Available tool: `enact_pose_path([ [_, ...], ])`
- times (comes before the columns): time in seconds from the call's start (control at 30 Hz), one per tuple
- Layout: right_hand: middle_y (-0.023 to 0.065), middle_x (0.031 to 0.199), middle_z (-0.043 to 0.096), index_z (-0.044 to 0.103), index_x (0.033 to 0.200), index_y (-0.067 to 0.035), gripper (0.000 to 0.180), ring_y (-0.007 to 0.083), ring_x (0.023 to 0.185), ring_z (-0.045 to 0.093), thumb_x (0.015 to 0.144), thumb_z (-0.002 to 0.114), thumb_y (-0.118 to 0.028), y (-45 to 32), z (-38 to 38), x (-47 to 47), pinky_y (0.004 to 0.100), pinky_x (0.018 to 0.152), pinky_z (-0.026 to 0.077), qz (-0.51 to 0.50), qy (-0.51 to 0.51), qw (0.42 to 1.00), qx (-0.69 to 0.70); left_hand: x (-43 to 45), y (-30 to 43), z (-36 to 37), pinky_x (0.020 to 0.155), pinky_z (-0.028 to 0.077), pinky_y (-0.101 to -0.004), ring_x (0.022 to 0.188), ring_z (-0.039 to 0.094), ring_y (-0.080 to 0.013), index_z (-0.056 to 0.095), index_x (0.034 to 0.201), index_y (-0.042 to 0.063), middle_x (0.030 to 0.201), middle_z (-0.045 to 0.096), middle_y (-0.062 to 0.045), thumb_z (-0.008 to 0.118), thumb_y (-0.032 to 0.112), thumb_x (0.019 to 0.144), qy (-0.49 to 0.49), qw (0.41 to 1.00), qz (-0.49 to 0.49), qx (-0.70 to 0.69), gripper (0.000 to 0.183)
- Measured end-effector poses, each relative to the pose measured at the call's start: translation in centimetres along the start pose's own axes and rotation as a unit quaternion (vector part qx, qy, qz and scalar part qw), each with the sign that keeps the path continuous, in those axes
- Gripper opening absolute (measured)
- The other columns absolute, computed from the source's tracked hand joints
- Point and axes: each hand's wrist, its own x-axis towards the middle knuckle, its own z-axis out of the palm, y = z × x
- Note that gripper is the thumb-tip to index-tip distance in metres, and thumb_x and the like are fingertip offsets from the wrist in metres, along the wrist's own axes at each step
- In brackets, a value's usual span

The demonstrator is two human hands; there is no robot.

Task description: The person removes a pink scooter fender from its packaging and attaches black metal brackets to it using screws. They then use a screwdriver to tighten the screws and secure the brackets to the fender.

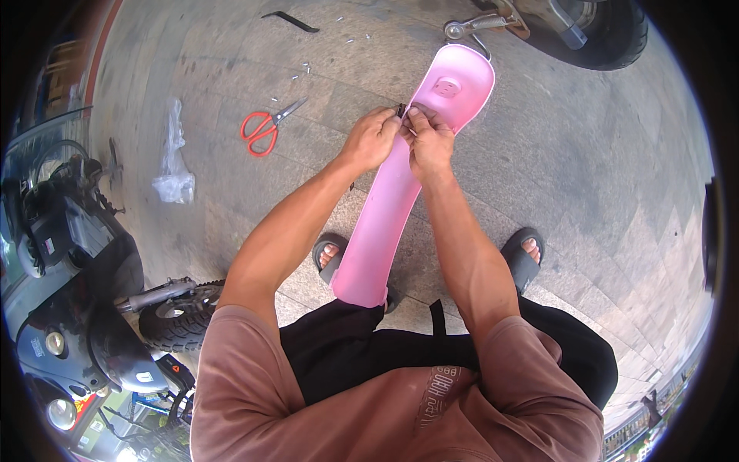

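A long, curved pink plastic panel (387, 213) slants across the view, shaped like a mudguard. Its broad, cupped far end has a small slotted recess (447, 87), and its near end reaches my dark trousers. My left hand (374, 138) grips the panel's left edge below the broad end. Just beside those fingertips, a small dark piece (401, 108) shows at the edge; what it is cannot be made out. My right hand (430, 141) lies over the panel's inner face, its thumb and fingers pinched at that same edge. The fingers partly hide the contact spot.
Red-handled scissors (260, 134), a clear plastic bag (174, 156) and several small screws (306, 68) lie on the paving (577, 156). A black strip (291, 22) is farther off. A wheel (612, 34) stands at top right; a motor scooter (75, 346) is at left.
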Motion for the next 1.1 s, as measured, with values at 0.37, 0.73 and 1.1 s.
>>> enact_pose_path([
  [0.37,0.0062,0.089,0.064,0.061,0.099,-0.001,0.008,0.0149,0.077,0.062,0.092,0.058,-0.003,0.0,-1.0,-0.3,0.0288,0.067,0.054,0.0,-0.041,0.999,0.016,-0.8,0.6,-0.2,0.084,0.052,-0.0367,0.098,0.066,-0.0315,0.057,0.125,0.001,0.108,0.065,-0.023,0.054,0.019,0.091,0.001,0.999,-0.03,-0.02,0.039],
  [0.73,0.0063,0.092,0.063,0.061,0.1,-0.001,0.008,0.0158,0.08,0.062,0.094,0.056,-0.003,0.4,-1.0,-0.5,0.0291,0.069,0.055,-0.021,-0.041,0.999,-0.004,-0.7,1.2,-0.3,0.08,0.052,-0.033,0.094,0.068,-0.0247,0.061,0.12,0.0,0.104,0.068,-0.02,0.054,0.019,0.093,-0.034,0.999,-0.027,-0.021,0.034],
  [1.1,0.0089,0.092,0.064,0.06,0.101,0.004,0.012,0.0153,0.078,0.061,0.092,0.059,-0.002,0.6,-1.2,-0.8,0.0282,0.067,0.054,-0.03,-0.046,0.998,0.039,-1.2,1.3,0.0,0.075,0.054,-0.04,0.086,0.067,-0.0351,0.064,0.113,0.001,0.096,0.067,-0.022,0.054,0.016,0.088,0.01,0.999,0.029,-0.034,0.031],
])
